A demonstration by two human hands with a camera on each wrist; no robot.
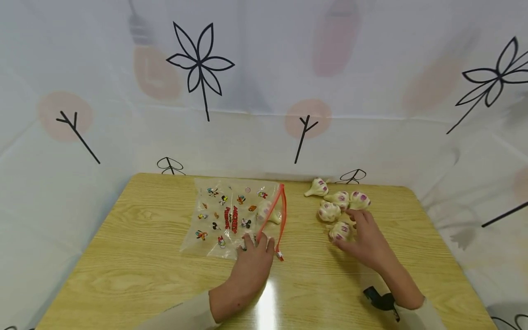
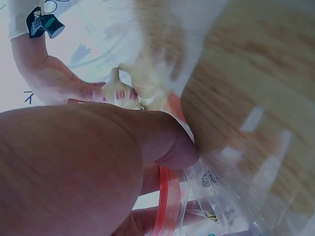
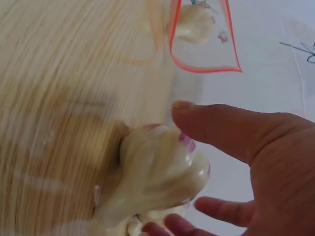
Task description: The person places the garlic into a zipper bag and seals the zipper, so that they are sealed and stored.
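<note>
A clear zip bag (image 1: 224, 215) with cartoon prints and a red zip strip (image 1: 283, 206) lies flat, its mouth parted toward the right. One garlic bulb (image 1: 264, 211) shows through the plastic just inside the mouth. My left hand (image 1: 252, 266) holds the bag by its near corner; in the left wrist view the red strip (image 2: 167, 201) passes between thumb and fingers. On the right, my right hand (image 1: 369, 240) is spread around the nearest garlic bulb (image 1: 340, 231). The right wrist view has this bulb (image 3: 157, 169) between thumb and fingers, without a clear grip.
Several more garlic bulbs (image 1: 330, 211) are clustered beyond the right hand, toward the back of the wooden table (image 1: 136, 256). A patterned white cloth (image 1: 255, 142) hangs behind the table and along both sides. A black strap device (image 1: 379, 300) is on the right wrist.
</note>
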